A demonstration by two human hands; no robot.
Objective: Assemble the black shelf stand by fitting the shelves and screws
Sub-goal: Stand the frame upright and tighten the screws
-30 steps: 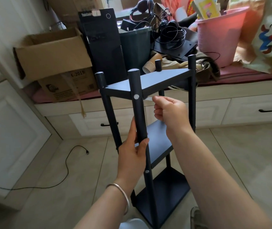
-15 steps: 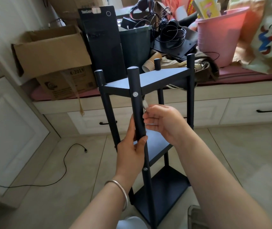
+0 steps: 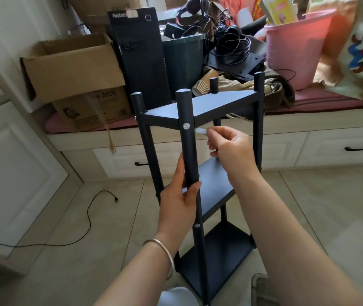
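The black shelf stand (image 3: 218,104) stands upright on the tiled floor, with three shelves fitted between its round posts. My left hand (image 3: 179,199) grips the near front post (image 3: 188,151) just above the middle shelf. A silver screw head (image 3: 186,126) shows on that post at the top shelf's corner. My right hand (image 3: 231,146) pinches a small silvery tool (image 3: 200,130), its tip just right of that screw. A second screw (image 3: 196,225) sits lower on the same post.
Behind the stand runs a low cabinet bench (image 3: 308,140) piled with a cardboard box (image 3: 72,67), a black computer tower (image 3: 140,58), a dark bin (image 3: 184,56), tangled cables, paper cups (image 3: 202,85) and a pink bucket (image 3: 297,47). A black cable (image 3: 92,208) lies on the floor at left.
My right hand dropped toward the post, then rose again and now holds the small tool beside the top screw. My left hand keeps its grip on the post.
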